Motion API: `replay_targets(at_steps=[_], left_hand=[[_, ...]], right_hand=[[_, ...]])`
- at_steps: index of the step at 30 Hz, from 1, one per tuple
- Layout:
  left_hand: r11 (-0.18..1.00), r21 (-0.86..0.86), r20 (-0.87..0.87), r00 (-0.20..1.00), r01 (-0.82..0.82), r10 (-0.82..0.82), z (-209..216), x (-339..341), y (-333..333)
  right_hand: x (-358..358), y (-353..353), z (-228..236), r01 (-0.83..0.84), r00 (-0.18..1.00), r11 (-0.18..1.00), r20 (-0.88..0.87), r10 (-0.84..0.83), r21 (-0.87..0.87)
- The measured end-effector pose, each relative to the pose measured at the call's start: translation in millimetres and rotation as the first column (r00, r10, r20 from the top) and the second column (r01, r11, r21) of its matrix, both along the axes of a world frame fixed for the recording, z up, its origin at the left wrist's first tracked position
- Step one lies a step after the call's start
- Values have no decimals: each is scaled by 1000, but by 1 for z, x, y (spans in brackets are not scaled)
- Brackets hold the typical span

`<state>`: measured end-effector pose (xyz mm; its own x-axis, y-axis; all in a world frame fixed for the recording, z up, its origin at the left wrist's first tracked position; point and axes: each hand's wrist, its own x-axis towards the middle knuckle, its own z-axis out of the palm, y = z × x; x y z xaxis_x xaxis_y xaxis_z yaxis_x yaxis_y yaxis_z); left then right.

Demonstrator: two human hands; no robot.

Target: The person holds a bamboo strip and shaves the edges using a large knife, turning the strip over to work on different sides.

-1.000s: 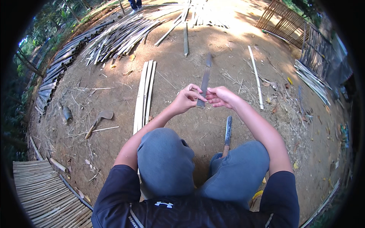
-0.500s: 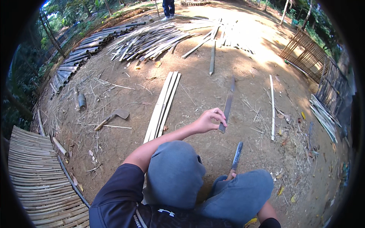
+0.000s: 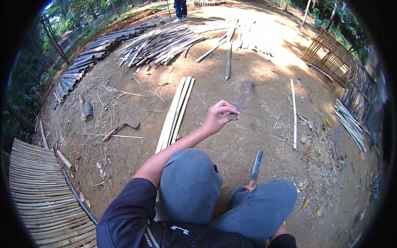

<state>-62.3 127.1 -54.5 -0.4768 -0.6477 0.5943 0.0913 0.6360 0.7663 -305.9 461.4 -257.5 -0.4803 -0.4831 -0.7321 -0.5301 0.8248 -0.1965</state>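
Gripping a brown bamboo slat point(image 3: 242, 99) near one end with the left hand point(image 3: 221, 115), above the ground point(image 3: 231, 155), right of pale bamboo strips point(image 3: 173, 113). Touching a machete point(image 3: 257, 164) handle with the right hand point(image 3: 249, 188), partly behind the knee point(image 3: 273, 198); unable to tell whether closed.

My bamboo strip point(image 3: 243, 97) looks matt and woody, though blurred. My machete point(image 3: 257, 163) has a dull, dark-stained metal blade. My trousers point(image 3: 188, 175) are matt cloth; the split bamboo slats point(image 3: 175, 113) look smooth, the bare earth point(image 3: 231, 142) rough and dry.
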Motion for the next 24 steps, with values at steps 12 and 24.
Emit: replay_targets(at_steps=[12, 24], left_hand=[[864, -126, -227, 862, -488, 454, 38, 27, -23], [827, 153, -330, 761, -540, 558, 18, 47, -41]], right_hand=[[-37, 6, -19, 163, 985, 971, 90, -149, -174], [-16, -170, 249, 80, 946, 652, 263, 188, -754]])
